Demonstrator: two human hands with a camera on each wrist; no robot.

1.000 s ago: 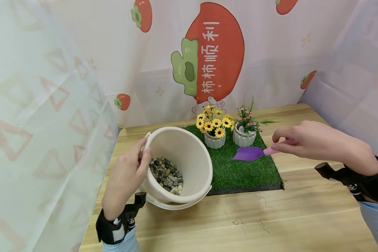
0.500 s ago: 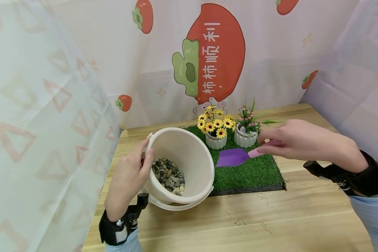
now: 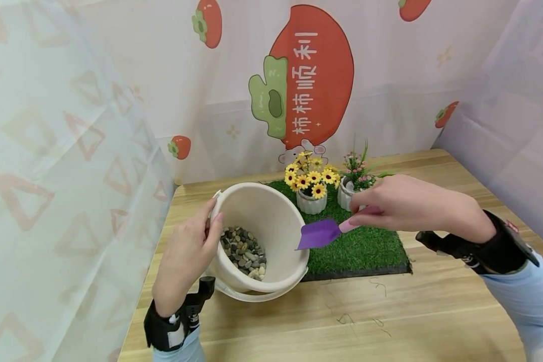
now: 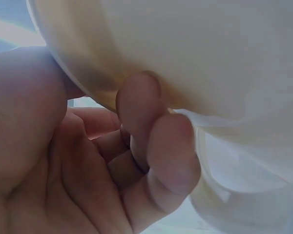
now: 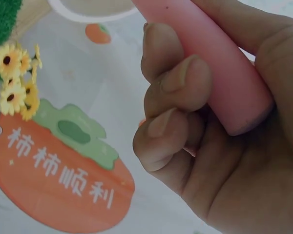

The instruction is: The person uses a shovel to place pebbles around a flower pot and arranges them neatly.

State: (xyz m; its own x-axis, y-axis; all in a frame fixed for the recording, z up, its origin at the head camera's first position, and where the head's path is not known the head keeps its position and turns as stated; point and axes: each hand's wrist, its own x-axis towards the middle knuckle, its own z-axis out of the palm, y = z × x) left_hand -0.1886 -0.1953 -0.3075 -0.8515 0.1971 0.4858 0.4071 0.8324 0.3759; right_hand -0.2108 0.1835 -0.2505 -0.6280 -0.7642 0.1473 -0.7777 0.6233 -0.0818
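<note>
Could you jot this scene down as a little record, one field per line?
Left hand: grips the cream bucket by its rim
Right hand: holds the purple trowel by its pink handle
Trowel position: overlaps the bucket's rim in the head view; contact unclear
In bucket: pebbles
On grass mat: potted yellow flowers, potted pink flowers
Surface: wooden table

The right hand (image 3: 404, 206) has swung across from the right of the frame toward the middle, carrying the purple trowel (image 3: 319, 233) from over the turf (image 3: 359, 251) to overlap the white bucket (image 3: 278, 221) at its right rim, blade dipping lower; the pink-flowered pot (image 3: 345, 196) is now partly hidden, and more blue sleeve (image 3: 518, 299) shows lower right
</note>
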